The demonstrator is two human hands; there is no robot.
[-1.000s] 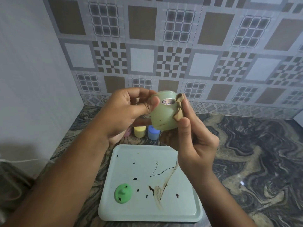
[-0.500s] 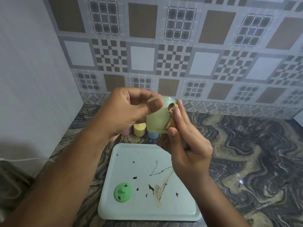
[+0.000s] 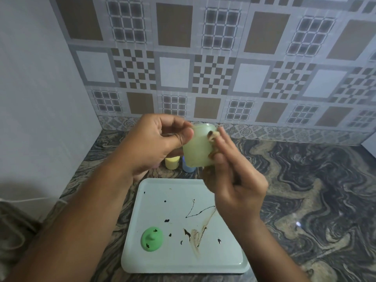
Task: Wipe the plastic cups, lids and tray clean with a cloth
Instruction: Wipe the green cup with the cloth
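**Pale green cup [image 3: 198,148] is turning under the cloth [image 3: 212,136] — tray [image 3: 234,263] is waiting**

You are holding the cup up over the far edge of the tray, above the marbled counter [image 3: 309,192]. Your left hand [image 3: 154,143] is gripping it, thumb curled across the near side. Your right hand [image 3: 238,180] is pinching the small brown-stained cloth and pressing it against the cup's right side, near the upper edge. The picture is blurring there, so how far the cloth is wrapping round cannot be told.

A second ago an oval sticker on the cup was facing you. It is now out of sight, so you are rotating the cup against the cloth, and the cloth is riding higher than it was. You are probably working round the wall a section at a time.

Everything else is lying as it was — dark drips and a brown smear are marking the tray floor. The green lid [image 3: 152,239], spotted dark, is sitting on the tray's near left part. The yellow cup [image 3: 172,162] and blue cup [image 3: 188,167] are standing on the counter behind the tray. Most of the wiping looks to be still ahead of you.
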